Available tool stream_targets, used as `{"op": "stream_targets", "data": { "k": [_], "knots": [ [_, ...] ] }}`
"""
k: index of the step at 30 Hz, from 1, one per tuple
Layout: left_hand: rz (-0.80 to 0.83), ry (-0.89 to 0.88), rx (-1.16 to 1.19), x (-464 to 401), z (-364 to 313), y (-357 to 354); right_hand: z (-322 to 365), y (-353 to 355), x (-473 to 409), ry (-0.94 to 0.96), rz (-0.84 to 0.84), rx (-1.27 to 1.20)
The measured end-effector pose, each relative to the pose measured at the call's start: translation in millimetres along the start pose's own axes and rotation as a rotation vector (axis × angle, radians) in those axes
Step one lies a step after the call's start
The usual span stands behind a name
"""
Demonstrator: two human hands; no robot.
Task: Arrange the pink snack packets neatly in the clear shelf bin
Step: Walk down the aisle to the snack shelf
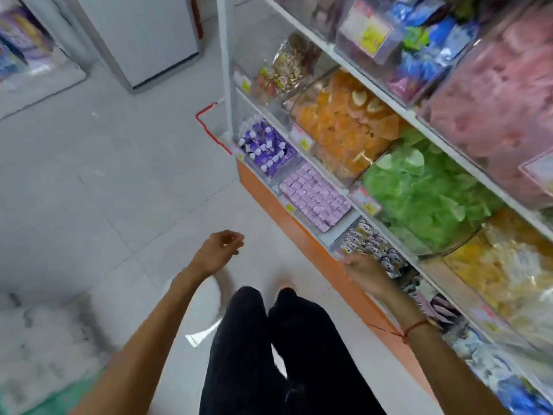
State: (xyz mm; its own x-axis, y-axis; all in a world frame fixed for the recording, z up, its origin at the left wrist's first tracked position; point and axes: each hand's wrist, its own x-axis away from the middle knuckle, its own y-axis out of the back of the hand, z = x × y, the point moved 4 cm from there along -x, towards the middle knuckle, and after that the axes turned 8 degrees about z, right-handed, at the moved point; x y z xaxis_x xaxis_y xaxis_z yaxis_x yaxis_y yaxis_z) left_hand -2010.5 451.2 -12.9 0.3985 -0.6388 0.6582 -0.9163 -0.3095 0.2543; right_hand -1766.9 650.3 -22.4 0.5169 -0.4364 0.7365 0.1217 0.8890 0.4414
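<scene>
Nearest, at 6 o'clock: the person's dark trousers (pixel 284 354), standing on pale floor tiles (pixel 89 175). Left hand (pixel 217 251) hangs over the floor at about 7 o'clock from frame centre, fingers loosely curled, nothing in it. Right hand (pixel 363 272), red thread (pixel 414 327) on the wrist, is at 5 o'clock, down at the front edge of the lowest shelf, touching or just over the black-and-white packets (pixel 374 247); fingers are turned away, so can't tell if it grips anything. Hands well apart. Further along that low shelf: lilac packets (pixel 315 196), then purple ones (pixel 266 148). Middle shelf: yellow (pixel 505 265), green (pixel 425 190), orange (pixel 344 127) bins. Target is far from both hands: pink packets (pixel 502 97) in the clear bin (pixel 434 94) on the upper shelf at 2 o'clock, a jumbled heap behind the blurred front wall. My read: arranging hasn't started. To do it well, bring both hands up to the bin, lift packets in small stacks, turn faces one way, line edges against the front wall, fill back to front. Watch the price tag (pixel 538 172) on the bin front; don't knock it.
</scene>
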Motion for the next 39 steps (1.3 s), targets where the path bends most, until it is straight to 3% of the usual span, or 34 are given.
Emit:
{"op": "stream_targets", "data": {
  "k": [3, 5, 10, 13, 18, 22, 28, 33, 39],
  "knots": [
    [0.175, 0.027, -0.314, -71.8, -29.6, 1.1, 16.3, 10.9, -43.3, 0.023, -0.025, 0.294],
    [0.205, 0.024, -0.441, -119.9, -42.7, 4.3, 26.2, 10.2, -76.1, 0.041, -0.050, 0.401],
    [0.056, -0.026, -0.606, -236.6, -51.6, -4.4, 15.9, -5.9, -161.6, -0.082, -0.215, 0.405],
    [-0.053, -0.150, -0.549, -309.4, -45.2, -22.3, -0.1, -13.0, -221.7, -0.067, -0.389, 0.422],
    [0.022, -0.479, -0.542, -399.3, -9.7, -59.9, -31.2, -28.9, -311.6, -0.093, -0.568, 0.430],
    [0.004, -0.664, -0.290, -430.8, 17.4, -65.5, -52.1, -52.3, -336.7, -0.005, -0.838, 0.468],
    [0.110, -0.961, -0.026, -458.2, 35.6, -77.3, -67.6, -64.3, -350.5, 0.050, -1.083, 0.690],
    [0.041, -0.998, 0.076, -470.7, 39.6, -88.2, -64.7, -68.8, -349.4, 0.027, -1.099, 0.764],
    [0.033, -0.934, -0.150, -461.0, 32.1, -79.4, -51.9, -70.0, -334.7, 0.042, -0.956, 0.417]
  ]
}}
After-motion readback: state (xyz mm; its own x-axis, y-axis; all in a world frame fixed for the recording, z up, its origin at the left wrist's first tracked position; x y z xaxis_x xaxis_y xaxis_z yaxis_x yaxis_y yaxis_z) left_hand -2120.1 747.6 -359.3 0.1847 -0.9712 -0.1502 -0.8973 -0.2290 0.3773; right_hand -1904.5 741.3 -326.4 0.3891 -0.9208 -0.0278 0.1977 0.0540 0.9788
